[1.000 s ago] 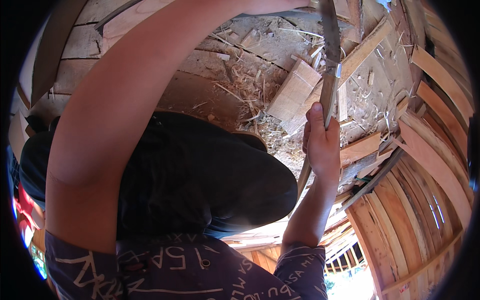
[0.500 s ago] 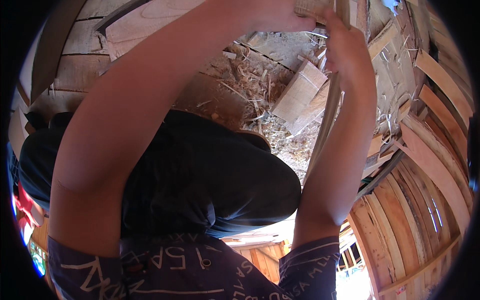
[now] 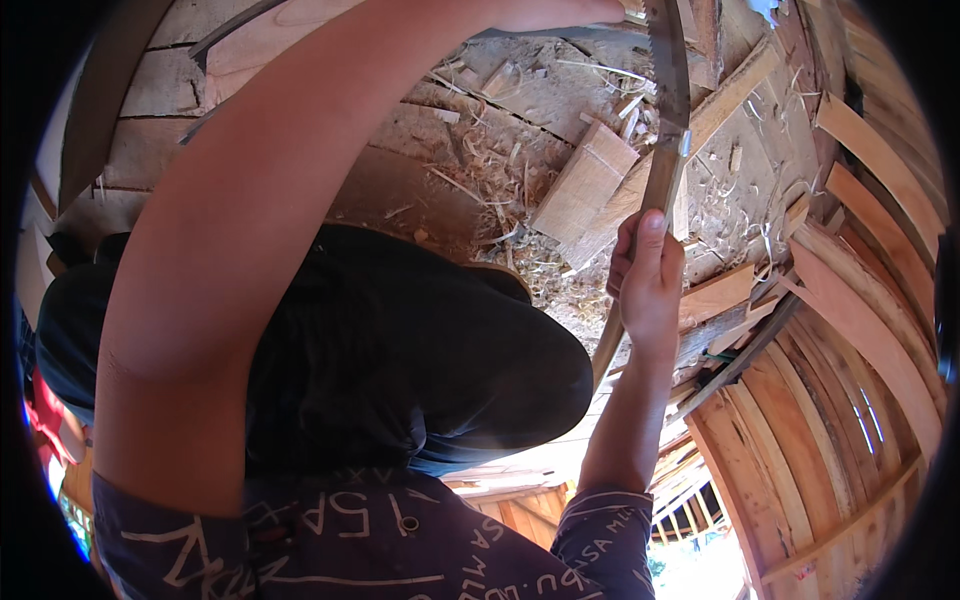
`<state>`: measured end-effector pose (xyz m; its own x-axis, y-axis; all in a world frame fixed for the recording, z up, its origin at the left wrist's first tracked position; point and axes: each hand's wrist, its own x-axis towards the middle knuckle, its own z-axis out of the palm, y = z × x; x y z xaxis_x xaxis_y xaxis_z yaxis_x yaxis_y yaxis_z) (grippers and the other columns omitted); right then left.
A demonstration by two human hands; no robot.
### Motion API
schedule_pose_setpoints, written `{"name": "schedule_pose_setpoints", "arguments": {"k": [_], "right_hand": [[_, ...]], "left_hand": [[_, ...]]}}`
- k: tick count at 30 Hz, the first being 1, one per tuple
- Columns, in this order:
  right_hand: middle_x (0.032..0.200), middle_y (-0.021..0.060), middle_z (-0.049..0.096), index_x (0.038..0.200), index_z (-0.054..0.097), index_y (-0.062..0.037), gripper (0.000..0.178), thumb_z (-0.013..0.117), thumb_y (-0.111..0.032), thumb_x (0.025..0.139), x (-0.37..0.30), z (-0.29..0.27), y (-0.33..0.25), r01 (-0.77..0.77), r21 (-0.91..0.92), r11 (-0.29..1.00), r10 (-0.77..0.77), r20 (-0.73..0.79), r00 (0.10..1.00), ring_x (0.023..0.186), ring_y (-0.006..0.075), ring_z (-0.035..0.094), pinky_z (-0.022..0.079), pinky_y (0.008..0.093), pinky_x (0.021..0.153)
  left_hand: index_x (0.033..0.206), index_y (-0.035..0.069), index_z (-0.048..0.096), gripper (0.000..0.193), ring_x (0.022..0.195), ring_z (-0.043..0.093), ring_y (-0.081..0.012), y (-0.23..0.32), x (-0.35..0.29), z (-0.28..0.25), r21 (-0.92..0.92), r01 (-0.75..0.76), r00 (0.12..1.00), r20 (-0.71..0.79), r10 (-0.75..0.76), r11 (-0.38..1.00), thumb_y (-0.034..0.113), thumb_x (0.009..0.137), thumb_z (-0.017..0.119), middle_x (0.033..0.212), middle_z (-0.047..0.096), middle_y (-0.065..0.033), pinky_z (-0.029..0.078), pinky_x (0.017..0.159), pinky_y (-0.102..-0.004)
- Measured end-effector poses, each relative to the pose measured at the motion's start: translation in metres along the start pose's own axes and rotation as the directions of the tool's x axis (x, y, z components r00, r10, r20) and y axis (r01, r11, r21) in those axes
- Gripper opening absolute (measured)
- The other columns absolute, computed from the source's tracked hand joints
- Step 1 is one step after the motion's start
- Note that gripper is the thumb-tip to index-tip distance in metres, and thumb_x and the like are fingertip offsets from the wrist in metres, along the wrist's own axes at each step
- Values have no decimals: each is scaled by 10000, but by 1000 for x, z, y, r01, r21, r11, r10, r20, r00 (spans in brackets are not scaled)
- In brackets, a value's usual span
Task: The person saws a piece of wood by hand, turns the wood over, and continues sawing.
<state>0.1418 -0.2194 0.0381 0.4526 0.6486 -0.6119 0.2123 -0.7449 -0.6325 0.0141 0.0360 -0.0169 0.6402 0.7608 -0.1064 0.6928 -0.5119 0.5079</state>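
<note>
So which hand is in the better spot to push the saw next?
Probably the right hand: its grip is closed around the lower part of the saw, in plain view. The left hand is up near the blade's top at the picture's edge, mostly cut off.

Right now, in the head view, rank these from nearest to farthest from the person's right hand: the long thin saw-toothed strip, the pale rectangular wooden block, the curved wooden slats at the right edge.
1. Long thin saw-toothed strip: gripped in the right hand, running up past it.
2. Pale rectangular wooden block: up and left of the hand, among shavings.
3. Curved wooden slats: far right edge.
</note>
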Motion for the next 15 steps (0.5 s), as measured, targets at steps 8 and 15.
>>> {"name": "schedule_pose_setpoints", "arguments": {"k": [8, 15], "right_hand": [[542, -44, 372, 670, 451, -80, 571, 383, -518, 1030, -20, 7, 0, -94, 122, 988, 92, 24, 996, 485, 50, 342, 242, 258, 441], [536, -55, 355, 674, 444, -85, 587, 388, -562, 1012, -31, 5, 0, -111, 116, 987, 109, 23, 994, 476, 42, 326, 226, 253, 434]], "left_hand": [[1131, -142, 584, 744, 1079, 627, -393, -1, 5, -8, -12, 80, 994, 72, -79, 997, 529, 810, 560, 1107, 645, -304, 490, 958, -418], [1134, -141, 582, 747, 1074, 630, -393, 2, 2, -10, 9, 84, 995, 49, -84, 996, 535, 815, 558, 1105, 643, -310, 499, 949, -416]]}}
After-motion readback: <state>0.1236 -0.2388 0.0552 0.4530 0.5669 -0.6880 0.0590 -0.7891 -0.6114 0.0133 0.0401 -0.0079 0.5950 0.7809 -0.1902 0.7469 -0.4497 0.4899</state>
